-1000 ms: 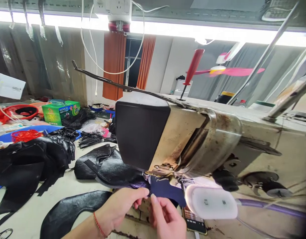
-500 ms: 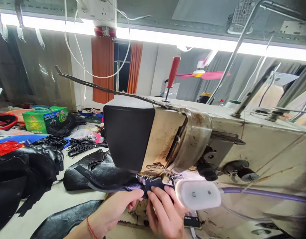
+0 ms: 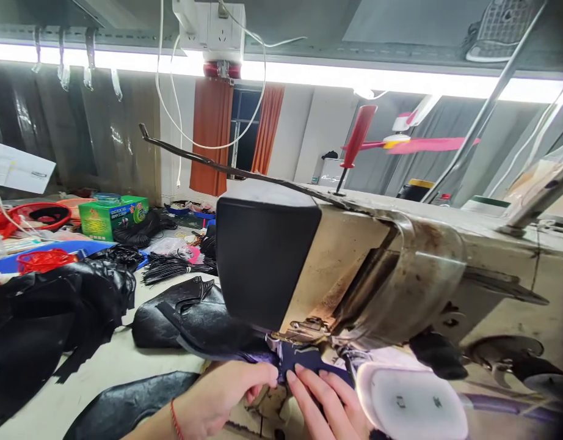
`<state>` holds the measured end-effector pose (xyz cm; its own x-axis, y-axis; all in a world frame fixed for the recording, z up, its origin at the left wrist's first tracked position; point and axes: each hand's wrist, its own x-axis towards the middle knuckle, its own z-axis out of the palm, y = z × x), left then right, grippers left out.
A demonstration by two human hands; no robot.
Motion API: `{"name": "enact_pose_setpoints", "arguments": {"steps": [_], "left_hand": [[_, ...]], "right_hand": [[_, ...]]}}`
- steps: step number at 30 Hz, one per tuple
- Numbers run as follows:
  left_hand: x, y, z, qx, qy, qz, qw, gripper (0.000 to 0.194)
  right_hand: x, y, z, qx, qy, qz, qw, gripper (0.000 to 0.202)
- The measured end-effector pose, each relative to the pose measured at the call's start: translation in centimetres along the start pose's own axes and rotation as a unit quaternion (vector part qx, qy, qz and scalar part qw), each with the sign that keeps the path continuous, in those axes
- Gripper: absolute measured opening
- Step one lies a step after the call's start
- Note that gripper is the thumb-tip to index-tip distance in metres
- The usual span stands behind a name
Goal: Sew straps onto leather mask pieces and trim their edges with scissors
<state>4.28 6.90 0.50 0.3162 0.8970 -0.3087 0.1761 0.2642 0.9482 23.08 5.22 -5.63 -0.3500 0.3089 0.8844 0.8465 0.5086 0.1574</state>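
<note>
- Left hand (image 3: 226, 394) has a pinch grip on the edge of the dark blue piece (image 3: 309, 360), thumb and fingers closed on it right under the machine's head.
- Right hand (image 3: 330, 403) lies flat on that same piece, fingers out and pressing it down, so no closed grip there, just holding it flat.
- The piece sits on the counter (image 3: 121, 363) at the foot of the sewing machine (image 3: 355, 269), tucked in by the presser area.
- A white oval lamp (image 3: 412, 403) sits just right of the hands, partly covering the right one.
- Black leather pieces (image 3: 190, 315) trail off to the left of the machine, more piled further left.
- Way back: a green box (image 3: 112, 215), black cords (image 3: 171, 266), and a red screwdriver (image 3: 355, 143) standing on top of the machine.
</note>
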Motion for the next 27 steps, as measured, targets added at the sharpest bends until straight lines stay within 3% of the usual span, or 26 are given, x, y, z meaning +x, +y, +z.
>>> {"name": "enact_pose_setpoints", "arguments": {"steps": [5, 11, 20, 27], "left_hand": [[0.2, 0.4, 0.2, -0.034, 0.015, -0.01, 0.999, 0.032], [0.3, 0.7, 0.1, -0.026, 0.012, -0.012, 1.0, 0.039], [0.6, 1.1, 0.1, -0.012, 0.018, -0.004, 1.0, 0.042], [0.5, 0.8, 0.5, -0.031, 0.045, 0.01, 0.998, 0.046]], "right_hand": [[-0.1, 0.2, 1.0, 0.075, 0.031, 0.042, 0.996, 0.048], [-0.3, 0.2, 1.2, 0.13, 0.022, 0.079, 0.988, 0.044], [-0.5, 0.5, 1.7, 0.131, 0.035, 0.117, 0.984, 0.042], [-0.6, 1.2, 1.2, 0.122, -0.026, 0.088, 0.988, 0.043]]}}
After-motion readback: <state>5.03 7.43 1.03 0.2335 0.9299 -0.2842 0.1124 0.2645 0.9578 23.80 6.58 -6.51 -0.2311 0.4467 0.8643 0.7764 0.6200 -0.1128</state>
